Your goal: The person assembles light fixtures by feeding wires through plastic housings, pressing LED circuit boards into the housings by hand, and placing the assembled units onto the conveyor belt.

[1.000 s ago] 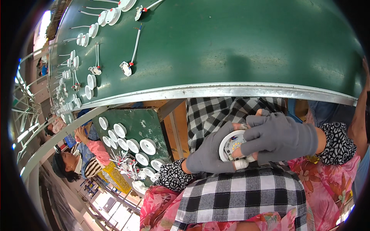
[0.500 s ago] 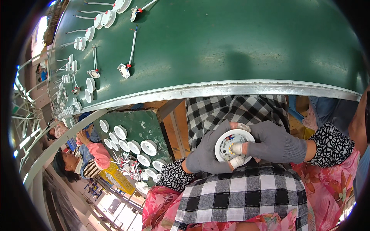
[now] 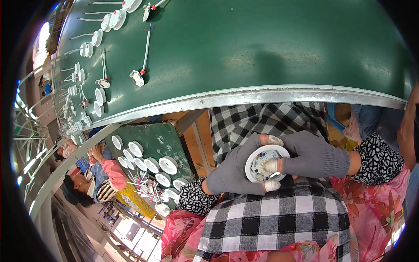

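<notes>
My left hand (image 3: 238, 169), in a grey glove with bare or taped fingertips, wraps round a round white lamp housing (image 3: 250, 159) from its left side. Inside the housing sits a white circuit board (image 3: 261, 166) with small yellow LEDs and a bit of red wire. From the right, my right hand (image 3: 315, 155), gloved alike, grips the housing's edge, its thumb pressing on the board. The right fingers are mostly hidden behind the housing. Both hands hold the piece above my lap, over a black-and-white checked cloth (image 3: 262, 218).
A green worktable (image 3: 279, 39) with a metal edge (image 3: 244, 97) lies ahead. On its left are wired boards (image 3: 137, 77) and white housings (image 3: 115, 19). At my left, a lower green table (image 3: 161, 131) bears several white housings (image 3: 168, 165) and a wire heap. A co-worker (image 3: 94, 183) sits beyond.
My left thumb has slid outward to the housing's lower rim. My right thumb stays on the board. The whole view has shifted slightly.
</notes>
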Action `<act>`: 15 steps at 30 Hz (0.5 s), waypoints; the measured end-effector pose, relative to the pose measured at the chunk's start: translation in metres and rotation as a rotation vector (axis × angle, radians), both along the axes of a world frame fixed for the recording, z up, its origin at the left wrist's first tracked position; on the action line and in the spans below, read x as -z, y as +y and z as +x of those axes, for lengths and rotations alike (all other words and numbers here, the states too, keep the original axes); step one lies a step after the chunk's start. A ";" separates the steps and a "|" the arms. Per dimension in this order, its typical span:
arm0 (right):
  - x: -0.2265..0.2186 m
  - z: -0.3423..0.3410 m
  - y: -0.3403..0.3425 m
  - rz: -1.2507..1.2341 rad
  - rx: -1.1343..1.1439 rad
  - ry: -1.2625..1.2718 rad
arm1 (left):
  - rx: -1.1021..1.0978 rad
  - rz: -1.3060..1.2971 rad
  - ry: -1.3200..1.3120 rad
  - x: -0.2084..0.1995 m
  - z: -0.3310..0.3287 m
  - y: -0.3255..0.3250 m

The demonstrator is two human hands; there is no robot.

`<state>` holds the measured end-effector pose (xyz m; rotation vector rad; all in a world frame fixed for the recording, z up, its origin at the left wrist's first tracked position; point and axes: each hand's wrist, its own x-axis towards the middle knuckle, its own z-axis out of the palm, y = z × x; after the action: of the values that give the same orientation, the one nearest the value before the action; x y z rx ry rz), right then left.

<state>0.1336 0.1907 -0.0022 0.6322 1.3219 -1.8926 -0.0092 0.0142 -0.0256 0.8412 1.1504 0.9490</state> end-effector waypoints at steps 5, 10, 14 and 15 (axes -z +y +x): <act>0.016 0.012 -0.016 0.197 0.065 0.219 | 0.058 -0.016 0.077 -0.003 -0.001 0.003; 0.010 0.007 -0.013 0.167 0.029 0.120 | 0.041 -0.059 -0.007 0.001 0.001 0.002; 0.011 0.011 -0.020 0.090 0.109 0.039 | 0.038 -0.068 -0.032 0.003 0.003 -0.001; 0.012 0.014 -0.022 0.056 0.177 0.044 | 0.056 -0.077 -0.036 0.003 0.003 0.000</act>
<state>0.1473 0.1688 -0.0140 0.7621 1.3902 -2.0266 -0.0064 0.0140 -0.0291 0.7876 1.1201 0.8647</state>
